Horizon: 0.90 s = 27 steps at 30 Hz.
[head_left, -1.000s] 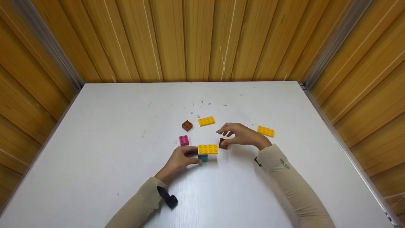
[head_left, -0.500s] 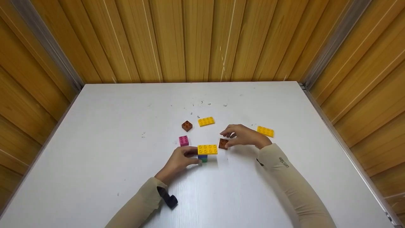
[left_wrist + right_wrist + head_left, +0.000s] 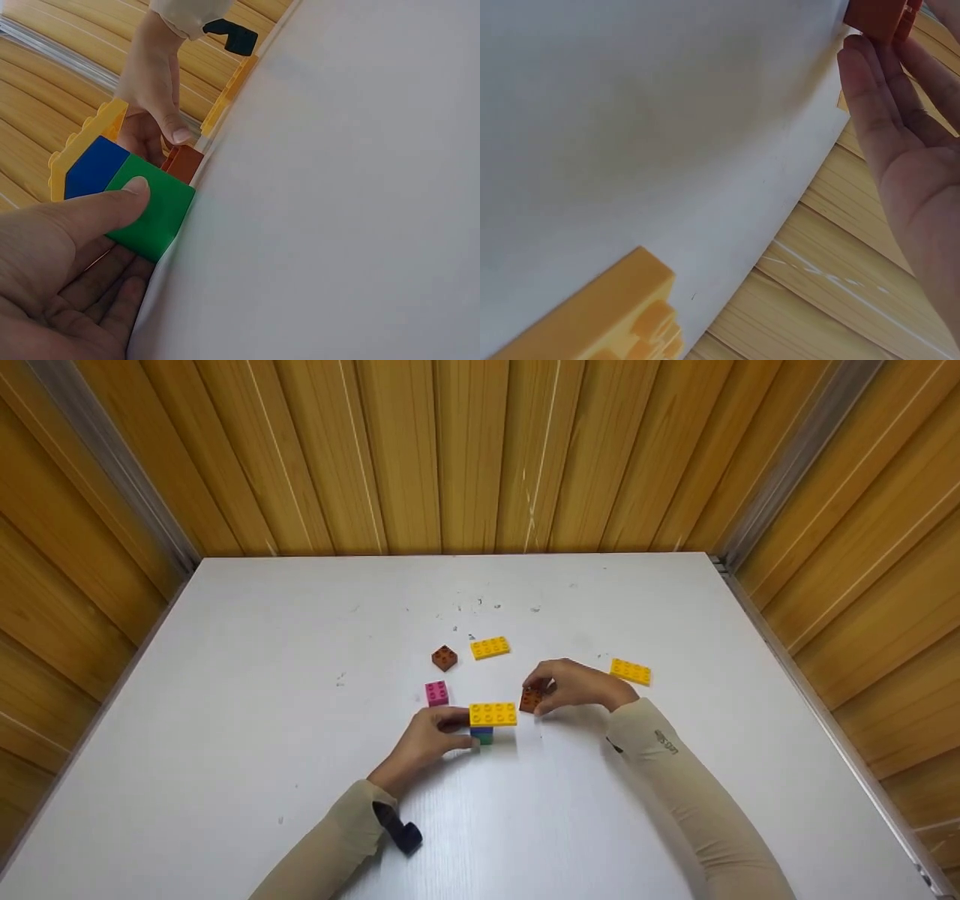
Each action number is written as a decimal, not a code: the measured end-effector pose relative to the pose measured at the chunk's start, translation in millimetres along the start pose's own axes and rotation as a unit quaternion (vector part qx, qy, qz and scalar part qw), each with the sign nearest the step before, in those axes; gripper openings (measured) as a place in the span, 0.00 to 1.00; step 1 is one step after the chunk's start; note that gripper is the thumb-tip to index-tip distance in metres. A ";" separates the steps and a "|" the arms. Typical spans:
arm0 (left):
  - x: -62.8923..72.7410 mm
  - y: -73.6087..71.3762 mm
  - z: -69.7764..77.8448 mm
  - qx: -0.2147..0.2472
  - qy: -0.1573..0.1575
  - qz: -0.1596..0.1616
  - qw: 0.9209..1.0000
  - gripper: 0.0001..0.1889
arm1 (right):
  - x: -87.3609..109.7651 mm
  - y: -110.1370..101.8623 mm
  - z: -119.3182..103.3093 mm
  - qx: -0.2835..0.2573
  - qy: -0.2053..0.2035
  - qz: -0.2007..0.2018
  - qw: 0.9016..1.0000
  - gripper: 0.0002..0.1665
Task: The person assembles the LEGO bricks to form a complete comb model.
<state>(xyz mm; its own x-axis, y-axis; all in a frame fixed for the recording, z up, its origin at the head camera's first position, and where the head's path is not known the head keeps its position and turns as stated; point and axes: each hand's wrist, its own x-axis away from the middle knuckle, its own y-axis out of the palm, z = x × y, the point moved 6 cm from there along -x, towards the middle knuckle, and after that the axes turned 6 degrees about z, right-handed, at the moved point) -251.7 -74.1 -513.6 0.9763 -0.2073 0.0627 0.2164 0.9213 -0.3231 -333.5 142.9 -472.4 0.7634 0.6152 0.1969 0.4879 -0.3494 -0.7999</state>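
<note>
My left hand (image 3: 427, 739) grips a small brick stack by its lower part, with the thumb pressed on the green brick (image 3: 161, 210) in the left wrist view. Above the green is a blue brick (image 3: 96, 166), topped by a long yellow brick (image 3: 493, 714) that overhangs to the right. Just right of the stack, my right hand (image 3: 574, 686) pinches a brown brick (image 3: 529, 700) between thumb and fingers. That brick stays down on the table, and in the right wrist view the fingertips touch the brown brick (image 3: 875, 19) from below.
A magenta brick (image 3: 436, 692) lies beyond my left hand, with another brown brick (image 3: 444, 658) behind it. One flat yellow brick (image 3: 490, 647) is farther back; a second yellow brick (image 3: 631, 670) lies by the right wrist. Wood-patterned walls (image 3: 465, 457) border the white table (image 3: 225, 720).
My right hand's fingers have come down and closed around the brown brick, which was beside the thumb before. My left hand and the stack have stayed in place.
</note>
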 end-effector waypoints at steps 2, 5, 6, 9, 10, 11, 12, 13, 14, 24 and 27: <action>0.0 0.1 -0.7 -0.002 -0.001 0.000 1.000 0.25 | -0.9 0.8 0.6 0.001 0.001 -0.002 1.000 0.28; -0.2 0.5 -2.3 0.002 -0.004 0.000 1.000 0.25 | -2.3 1.5 0.9 -0.003 0.000 -0.003 1.000 0.26; -0.2 0.7 -2.8 0.006 -0.005 -0.001 1.000 0.25 | -2.8 1.3 1.0 -0.006 0.000 -0.002 1.000 0.26; -0.3 1.4 -4.2 0.017 -0.008 -0.005 1.000 0.25 | -3.8 1.0 1.5 -0.016 0.002 -0.001 1.000 0.25; -0.3 1.5 -4.6 0.019 -0.010 -0.006 1.000 0.25 | -4.4 0.8 1.9 -0.019 0.004 0.000 1.000 0.24; -0.3 1.7 -4.7 0.021 -0.011 -0.007 1.000 0.26 | -4.6 0.8 2.3 -0.023 0.006 0.000 1.000 0.24; -0.3 1.7 -4.8 0.018 -0.011 -0.008 1.000 0.26 | -4.8 0.8 2.7 -0.025 0.008 -0.001 1.000 0.24; -0.3 1.7 -5.0 0.015 -0.012 -0.008 1.000 0.26 | -5.1 1.0 3.2 -0.028 0.010 -0.002 1.000 0.23; -0.1 1.6 -4.7 0.012 -0.011 -0.009 1.000 0.26 | -5.4 1.1 3.6 -0.031 0.012 -0.002 0.999 0.23; 0.4 0.4 -3.0 0.004 -0.014 -0.006 1.000 0.26 | -9.8 0.1 5.0 -0.029 -0.002 0.002 1.000 0.22; -0.1 -0.1 -2.4 -0.002 -0.014 -0.004 1.000 0.26 | -10.1 -2.4 4.2 -0.032 -0.011 0.007 0.999 0.22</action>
<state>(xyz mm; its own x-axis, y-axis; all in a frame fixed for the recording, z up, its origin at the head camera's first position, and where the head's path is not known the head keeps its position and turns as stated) -251.9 -75.0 -515.8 0.9745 -0.2046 0.0917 0.2236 0.9186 -0.3258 -344.2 140.5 -474.9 0.7608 0.6254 0.1736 0.5048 -0.4021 -0.7639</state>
